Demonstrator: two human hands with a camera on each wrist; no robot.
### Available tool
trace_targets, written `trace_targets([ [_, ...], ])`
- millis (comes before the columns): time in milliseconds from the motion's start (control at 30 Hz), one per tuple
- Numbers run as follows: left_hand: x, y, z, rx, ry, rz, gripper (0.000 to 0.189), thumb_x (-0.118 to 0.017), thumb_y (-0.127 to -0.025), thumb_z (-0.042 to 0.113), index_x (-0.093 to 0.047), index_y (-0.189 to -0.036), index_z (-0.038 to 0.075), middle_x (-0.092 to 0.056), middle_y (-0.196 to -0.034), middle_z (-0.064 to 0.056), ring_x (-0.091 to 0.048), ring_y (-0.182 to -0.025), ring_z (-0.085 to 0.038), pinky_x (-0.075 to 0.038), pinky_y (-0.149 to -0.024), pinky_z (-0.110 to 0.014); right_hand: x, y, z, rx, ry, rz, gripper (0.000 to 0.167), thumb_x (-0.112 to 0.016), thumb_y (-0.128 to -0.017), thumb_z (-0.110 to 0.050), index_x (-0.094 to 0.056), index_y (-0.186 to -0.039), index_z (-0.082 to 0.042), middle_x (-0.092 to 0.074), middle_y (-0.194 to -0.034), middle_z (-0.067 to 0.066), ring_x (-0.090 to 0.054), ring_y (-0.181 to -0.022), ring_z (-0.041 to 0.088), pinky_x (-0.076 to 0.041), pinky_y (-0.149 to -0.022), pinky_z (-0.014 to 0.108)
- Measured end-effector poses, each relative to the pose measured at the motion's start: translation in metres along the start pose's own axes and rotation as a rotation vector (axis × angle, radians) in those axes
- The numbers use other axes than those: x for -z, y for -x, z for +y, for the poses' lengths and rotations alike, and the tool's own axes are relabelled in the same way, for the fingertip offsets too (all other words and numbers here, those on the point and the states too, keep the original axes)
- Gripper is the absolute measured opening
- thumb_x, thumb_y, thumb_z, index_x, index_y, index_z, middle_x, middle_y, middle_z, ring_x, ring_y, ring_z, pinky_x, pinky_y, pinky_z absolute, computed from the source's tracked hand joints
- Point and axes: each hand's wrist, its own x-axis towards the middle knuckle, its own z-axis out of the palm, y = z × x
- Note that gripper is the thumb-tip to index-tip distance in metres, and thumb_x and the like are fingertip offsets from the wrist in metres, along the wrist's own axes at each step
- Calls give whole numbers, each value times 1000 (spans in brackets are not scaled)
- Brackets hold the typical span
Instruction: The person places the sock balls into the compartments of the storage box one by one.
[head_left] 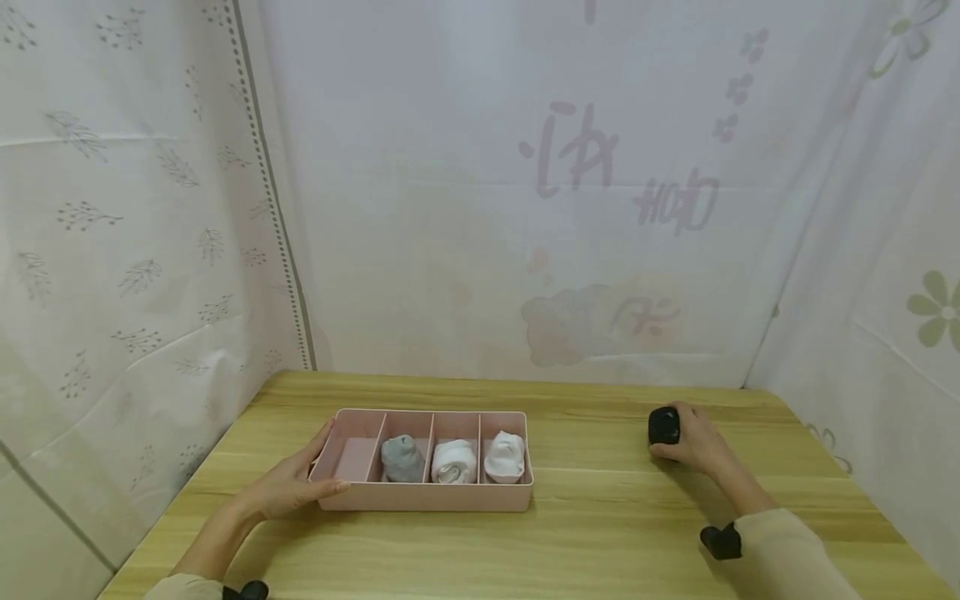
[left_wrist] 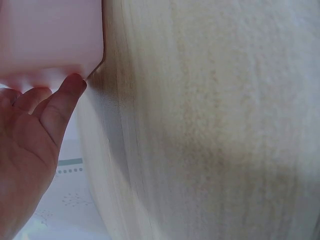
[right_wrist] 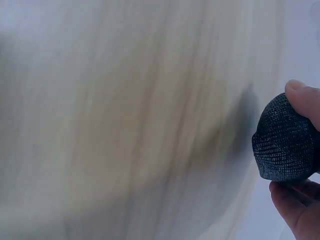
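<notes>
In the head view a pink divided organizer box (head_left: 426,497) rests on the table. From the left its compartments hold nothing, a balled grey sock (head_left: 402,459), a rolled white sock (head_left: 454,462) and another white sock bundle (head_left: 505,457). My left hand (head_left: 288,487) grips the box's left end, thumb along the front wall and fingers at the end wall; the left wrist view shows the fingertips on its pink side. Off to the right, my right hand (head_left: 699,440) holds a balled black sock (head_left: 663,426). Its ribbed knit (right_wrist: 284,142) shows between thumb and fingers in the right wrist view.
The wood-grain table (head_left: 592,517) reaches back to a pale printed curtain (head_left: 450,208), with more curtain on both sides. Bare tabletop lies between the box and my right hand. Black wrist straps (head_left: 722,542) sit by the sleeves.
</notes>
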Motion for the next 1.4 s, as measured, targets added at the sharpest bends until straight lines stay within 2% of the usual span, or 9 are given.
trace_targets([
  [133,0,0,1,0,-30,9,99,-71,-83,27,-4,-150,0,-14,-149,-35,-21,-133,-49,-37,-99,-35,1,-4,-20,32,-25,47,81,-80,-74,-27,-37,-131,13,-44,-119,42,-52,-98,51,-47,-74,57],
  [433,1,0,2,5,-21,10,100,-72,-82,24,-3,-151,1,-14,-149,-35,-22,-132,-49,-34,-100,-50,-7,-18,-71,138,-109,123,80,-81,-74,-27,-38,-132,8,-45,-125,32,-51,-107,47,-44,-83,58],
  [567,2,0,2,3,-20,8,99,-72,-82,23,-3,-151,2,-15,-149,-36,-23,-132,-48,-36,-99,-45,-15,-22,-96,177,-151,144,80,-83,-71,-28,-40,-131,5,-49,-123,28,-53,-106,43,-45,-83,56],
  [800,3,1,0,10,-14,4,99,-71,-83,24,-4,-151,1,-17,-148,-35,-29,-130,-46,-39,-93,-22,-31,-28,-146,248,-209,157,80,-85,-67,-27,-44,-129,2,-51,-123,22,-52,-109,37,-45,-88,53],
  [1067,2,2,1,8,-23,10,98,-71,-83,24,-4,-151,1,-17,-148,-35,-27,-131,-47,-39,-97,-34,-50,-31,-213,327,-303,110,82,-87,-64,-30,-45,-129,-3,-51,-125,17,-51,-112,33,-44,-92,51],
  [1133,2,2,1,13,-13,9,99,-71,-83,25,-4,-151,1,-16,-149,-35,-26,-131,-47,-39,-96,-29,-57,-32,-229,361,-318,100,82,-87,-64,-30,-44,-128,-3,-51,-124,16,-51,-111,33,-44,-92,50],
  [1200,2,1,1,11,-14,7,98,-71,-83,25,-4,-151,1,-16,-148,-36,-26,-131,-48,-39,-96,-33,-62,-32,-243,392,-328,86,82,-87,-65,-31,-44,-129,-4,-51,-123,15,-51,-111,32,-43,-92,50],
  [1300,1,1,2,10,-10,2,98,-71,-83,25,-4,-151,1,-15,-149,-35,-26,-131,-48,-40,-95,-30,-70,-31,-261,415,-335,55,82,-85,-67,-33,-42,-130,-5,-50,-124,15,-50,-112,32,-43,-92,50],
  [1400,1,1,2,8,-21,0,98,-71,-83,25,-4,-151,2,-16,-149,-35,-26,-131,-48,-39,-96,-39,-77,-30,-276,411,-337,8,82,-84,-68,-34,-41,-132,-7,-48,-127,15,-50,-115,32,-44,-93,49],
])
